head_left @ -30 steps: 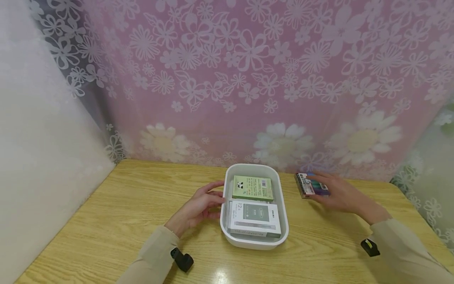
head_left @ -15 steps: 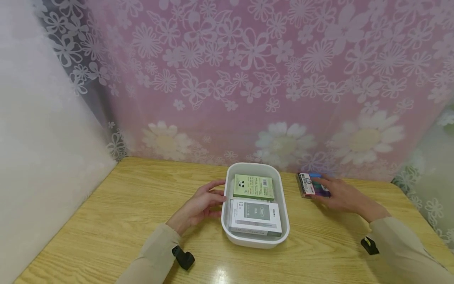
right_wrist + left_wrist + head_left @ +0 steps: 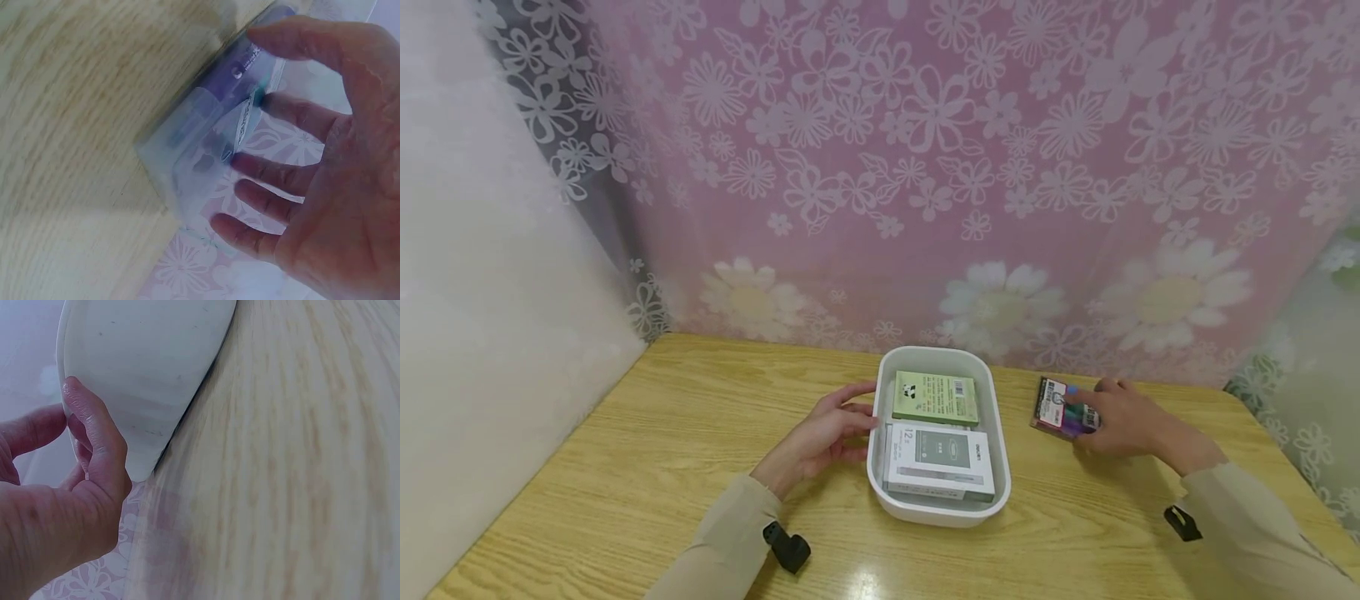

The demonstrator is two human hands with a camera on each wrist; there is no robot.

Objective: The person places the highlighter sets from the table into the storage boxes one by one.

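My left hand (image 3: pixel 827 429) rests its fingers against the outer left wall of a white bin (image 3: pixel 942 518); the left wrist view has the fingertips at the rim. Inside the bin lie a green box (image 3: pixel 934 397) with a panda picture and, nearer me, a white box (image 3: pixel 938 462) marked 12. To the right, my right hand (image 3: pixel 1123 421) holds a clear pack of coloured markers (image 3: pixel 1054 406) low at the table. In the right wrist view, the thumb lies on one side of the pack (image 3: pixel 212 94) and other fingers touch the opposite side. The hand covers its right end.
A wood-grain table (image 3: pixel 700 467) carries everything. Behind it hangs a pink flowered curtain (image 3: pixel 865 208), close to the table's back edge. A pale sheet (image 3: pixel 497 292) closes off the left side, and black wrist devices (image 3: pixel 786 547) sit at both sleeves.
My right hand and the marker pack have shifted toward me and slightly right, and the pack has turned a little. The left hand and the bin stay put.
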